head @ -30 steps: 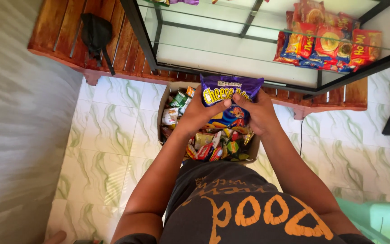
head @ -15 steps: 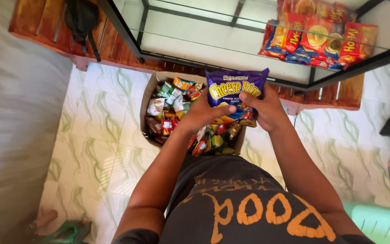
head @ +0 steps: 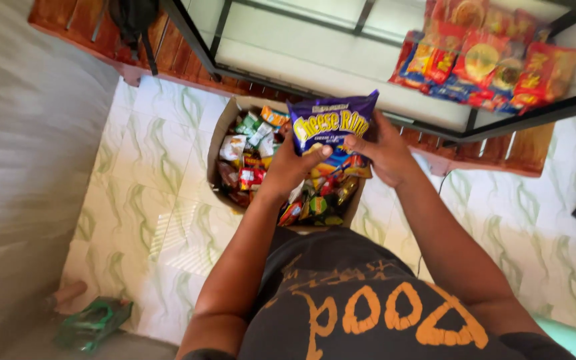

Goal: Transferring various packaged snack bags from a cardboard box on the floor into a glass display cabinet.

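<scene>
Both hands, left hand (head: 295, 163) and right hand (head: 385, 153), are gripping a purple snack bag (head: 331, 123) over an open cardboard box (head: 218, 143) (full of packets) sitting on pale green-veined floor tiles (head: 148, 200) beside a glass shelf (head: 315, 63).

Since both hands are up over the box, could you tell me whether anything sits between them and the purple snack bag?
Nothing visible does. The left hand and right hand both have a grip on the purple snack bag, fingers on its lower edge, above the cardboard box of mixed snack packets.
</scene>
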